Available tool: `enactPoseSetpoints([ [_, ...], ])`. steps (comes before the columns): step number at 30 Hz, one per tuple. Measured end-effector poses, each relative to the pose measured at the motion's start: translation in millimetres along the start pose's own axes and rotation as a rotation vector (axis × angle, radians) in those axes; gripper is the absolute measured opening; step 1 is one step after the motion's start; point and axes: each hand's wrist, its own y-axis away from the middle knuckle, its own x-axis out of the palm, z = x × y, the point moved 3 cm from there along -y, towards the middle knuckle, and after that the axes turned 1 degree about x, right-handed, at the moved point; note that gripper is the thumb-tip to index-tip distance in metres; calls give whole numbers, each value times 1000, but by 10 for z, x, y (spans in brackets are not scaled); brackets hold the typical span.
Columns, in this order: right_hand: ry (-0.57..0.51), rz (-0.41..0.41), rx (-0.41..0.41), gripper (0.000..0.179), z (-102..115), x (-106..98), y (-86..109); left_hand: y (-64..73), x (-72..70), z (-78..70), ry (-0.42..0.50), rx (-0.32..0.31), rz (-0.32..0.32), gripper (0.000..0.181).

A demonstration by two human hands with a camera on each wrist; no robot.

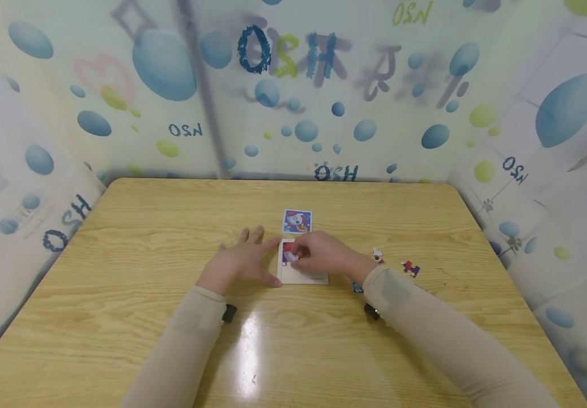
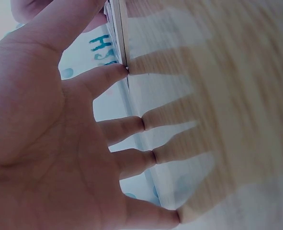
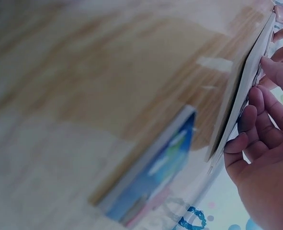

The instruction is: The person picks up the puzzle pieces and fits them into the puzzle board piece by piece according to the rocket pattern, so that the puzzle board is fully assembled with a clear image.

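Note:
A white puzzle tray lies flat on the table, with colourful puzzle pieces in its upper left corner. My left hand is spread on the table at the tray's left side; its thumb and index finger touch the tray's edge. In the left wrist view its fingertips rest on the tabletop. Over the tray, my right hand pinches a puzzle piece between thumb and curled fingers; the piece is mostly hidden by them. In the right wrist view its fingers are bent against the tray.
Just beyond the tray is a square picture card with a red, white and blue print. Loose puzzle pieces lie right of the tray: a white one, a red and purple one, and a blue one beside the right wrist.

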Motion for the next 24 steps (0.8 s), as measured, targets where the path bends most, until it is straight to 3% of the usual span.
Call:
enactPoseSetpoints([
  [3, 10, -1, -3, 20, 12, -7, 4, 8, -4, -4, -2, -1, -5, 116],
  [10, 36, -5, -18, 20, 36, -22, 18, 182, -99, -127, 8, -1, 8, 111],
  [20, 54, -28, -65, 18, 7, -7, 0, 20, -11, -16, -13, -9, -11, 116],
  [24, 58, -29, -62, 19, 4, 0, -5, 74, -47, -70, -8, -3, -4, 114],
])
